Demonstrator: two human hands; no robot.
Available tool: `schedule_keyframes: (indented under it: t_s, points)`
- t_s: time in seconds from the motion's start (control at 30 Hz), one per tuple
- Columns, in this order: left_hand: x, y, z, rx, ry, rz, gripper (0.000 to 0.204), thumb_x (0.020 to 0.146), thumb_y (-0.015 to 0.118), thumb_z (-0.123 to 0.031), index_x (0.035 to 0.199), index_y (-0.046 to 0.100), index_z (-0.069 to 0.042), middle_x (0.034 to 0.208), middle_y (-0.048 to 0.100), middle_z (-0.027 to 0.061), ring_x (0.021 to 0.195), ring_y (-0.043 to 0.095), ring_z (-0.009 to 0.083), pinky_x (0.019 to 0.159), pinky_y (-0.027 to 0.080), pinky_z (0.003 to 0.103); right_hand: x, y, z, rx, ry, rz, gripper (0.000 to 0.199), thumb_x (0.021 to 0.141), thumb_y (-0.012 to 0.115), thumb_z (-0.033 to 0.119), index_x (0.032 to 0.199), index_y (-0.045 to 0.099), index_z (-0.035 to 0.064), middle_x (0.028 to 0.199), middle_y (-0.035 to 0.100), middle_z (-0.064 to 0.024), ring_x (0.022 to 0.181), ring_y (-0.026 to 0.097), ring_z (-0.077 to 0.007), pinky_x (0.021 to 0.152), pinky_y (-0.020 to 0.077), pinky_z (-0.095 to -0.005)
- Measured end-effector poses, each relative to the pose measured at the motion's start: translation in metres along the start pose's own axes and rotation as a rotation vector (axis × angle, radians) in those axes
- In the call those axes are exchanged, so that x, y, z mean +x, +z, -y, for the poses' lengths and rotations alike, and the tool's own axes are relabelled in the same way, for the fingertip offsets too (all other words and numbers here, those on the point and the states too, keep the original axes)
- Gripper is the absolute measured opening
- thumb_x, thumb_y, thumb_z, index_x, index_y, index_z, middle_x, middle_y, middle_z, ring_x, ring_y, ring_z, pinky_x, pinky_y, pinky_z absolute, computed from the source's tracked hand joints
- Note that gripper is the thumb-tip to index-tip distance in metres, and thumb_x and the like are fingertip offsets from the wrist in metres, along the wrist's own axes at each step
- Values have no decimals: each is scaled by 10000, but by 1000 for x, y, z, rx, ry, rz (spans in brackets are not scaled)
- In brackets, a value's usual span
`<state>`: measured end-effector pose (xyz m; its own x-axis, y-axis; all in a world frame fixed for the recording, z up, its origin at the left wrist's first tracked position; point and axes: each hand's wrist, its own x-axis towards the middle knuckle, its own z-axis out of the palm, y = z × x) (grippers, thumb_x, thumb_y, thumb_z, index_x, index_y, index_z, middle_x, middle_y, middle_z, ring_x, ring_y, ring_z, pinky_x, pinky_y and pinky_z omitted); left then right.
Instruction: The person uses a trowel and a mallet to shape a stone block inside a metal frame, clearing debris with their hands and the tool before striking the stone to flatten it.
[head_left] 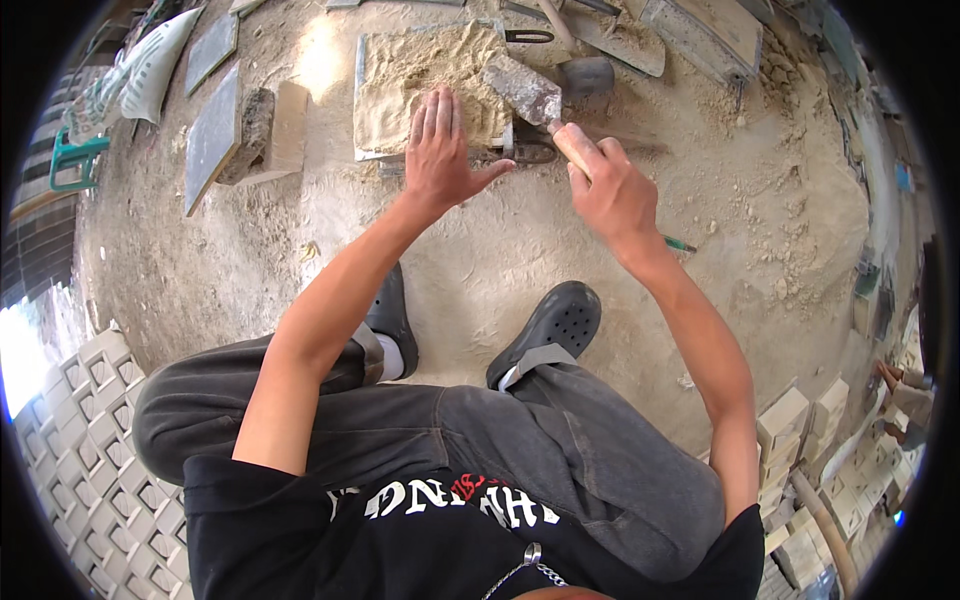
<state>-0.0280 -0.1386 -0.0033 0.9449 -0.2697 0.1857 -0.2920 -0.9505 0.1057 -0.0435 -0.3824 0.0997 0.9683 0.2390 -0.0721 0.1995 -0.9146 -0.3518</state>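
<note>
A square mould frame [361,100] lies on the ground ahead of me, filled with damp sandy mix [410,65] whose surface is rough and lumpy. My left hand [437,150] rests on the near part of the mix, palm down, fingers stretched out and thumb spread to the right. My right hand [615,190] grips the wooden handle of a trowel [523,88]. The trowel's mix-smeared metal blade points up and left, over the frame's right edge. Dark loop handles [530,36] stick out from that side of the frame.
Grey slabs [215,140] lean at the left beside a block [285,130], with a green stool [75,162] farther out. More tools and a long metal-edged mould [700,45] lie at the far right. Patterned blocks [85,450] are stacked at the lower left, pale blocks [785,420] at the lower right.
</note>
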Motion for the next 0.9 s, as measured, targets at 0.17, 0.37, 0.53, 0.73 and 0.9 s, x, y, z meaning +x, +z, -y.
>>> schedule_keyframes:
  t_s: [0.17,0.37,0.53,0.73,0.9]
  points:
    - [-2,1,-15,-34,-7,-40,1218,787,531,-823,1449,292,171,1528,303,338,1470,249,433,1214,185,477,-1,1,3,-8,-26,-40,452,922,595,195,1368,564,261,989,602,-117,802,687,-352,646,568,-484]
    - [0,-1,-17,-104,12,18,1226,800,512,-827,1450,271,185,1538,271,349,1476,226,437,1223,177,474,1,-1,13,-53,-23,14,481,912,626,211,1382,556,289,1005,610,-81,837,665,-359,702,546,-488]
    - [19,6,-6,-119,-29,8,1253,811,410,-868,1464,223,186,1557,220,350,1495,162,433,1228,150,466,10,1,9,-29,42,-68,459,936,587,210,1393,544,215,1017,606,-139,868,671,-378,709,550,-499]
    - [46,19,-6,-74,-165,10,1266,824,359,-870,1488,125,182,1577,129,360,1513,68,423,1240,44,449,30,8,10,-40,96,-76,488,952,579,228,1429,498,160,1055,612,-184,888,684,-382,735,559,-498]
    - [62,27,3,-66,-88,28,1258,838,295,-876,1503,56,165,1596,64,341,1520,5,404,1241,26,437,39,-3,40,3,87,47,473,958,579,224,1419,504,150,1085,614,-198,924,688,-385,761,566,-498]
